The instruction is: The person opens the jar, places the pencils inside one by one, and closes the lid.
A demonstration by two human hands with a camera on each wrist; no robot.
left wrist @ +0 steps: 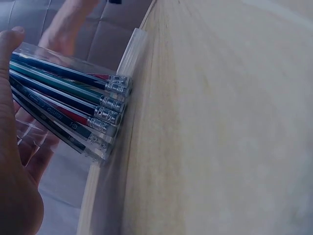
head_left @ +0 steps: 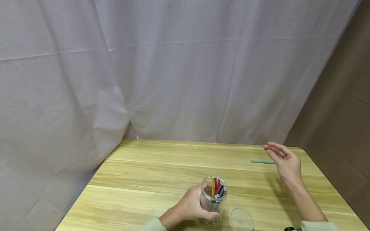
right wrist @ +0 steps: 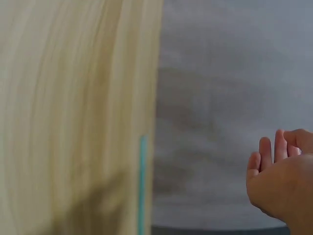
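My left hand (head_left: 189, 204) grips a clear plastic canister (head_left: 208, 205) around its side, low over the front of the table. Inside stand several pencils (head_left: 216, 187), yellow, red and dark. The left wrist view shows their eraser ends (left wrist: 111, 102) at the canister's base, with green and dark blue barrels among them. Toward the back right, a teal pencil (head_left: 261, 162) lies on the table. Just right of it my right hand (head_left: 286, 164) is raised, fingers loosely bent and nothing held. In the right wrist view this hand (right wrist: 281, 183) hangs apart from the teal pencil (right wrist: 142, 186).
A clear round lid (head_left: 242, 219) lies on the wooden table (head_left: 162, 170), right of the canister. Grey curtain (head_left: 185, 80) hangs behind the table's back edge and along the left. Darker cloth (head_left: 341, 128) borders the right side.
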